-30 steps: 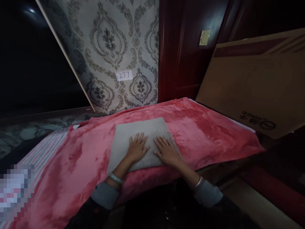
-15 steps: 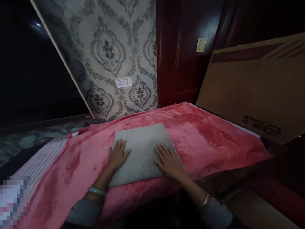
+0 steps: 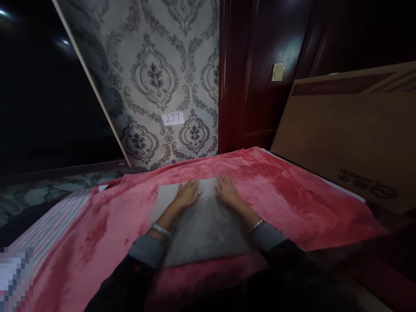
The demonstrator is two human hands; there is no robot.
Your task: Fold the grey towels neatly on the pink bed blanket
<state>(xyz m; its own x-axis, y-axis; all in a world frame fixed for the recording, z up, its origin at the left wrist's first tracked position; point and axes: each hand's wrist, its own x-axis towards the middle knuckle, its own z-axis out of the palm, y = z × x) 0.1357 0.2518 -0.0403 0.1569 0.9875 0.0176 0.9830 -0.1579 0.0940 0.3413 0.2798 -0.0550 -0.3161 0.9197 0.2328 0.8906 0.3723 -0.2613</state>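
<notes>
A grey, fuzzy-looking rectangular piece of cloth or mat (image 3: 208,232) lies flat on a pink plush blanket (image 3: 113,229). My left hand (image 3: 188,193) rests palm down near the mat's far edge, left of its middle, fingers stretched out. Close to the far right corner, my right hand (image 3: 226,190) lies flat too, its fingertips at the far edge. Neither hand grips anything. My forearms hide parts of the mat's left and right sides.
Striped cloth (image 3: 61,225) shows beside the blanket at left. A large cardboard box (image 3: 351,134) leans at the right. Behind stand a patterned wall (image 3: 156,78) with a paper label (image 3: 173,118), a dark red wooden panel (image 3: 250,86) and a dark screen-like panel (image 3: 48,99).
Both hands have slid forward over the mat to its far edge and come closer together. The mat stays flat on the blanket. The camera view has tilted slightly.
</notes>
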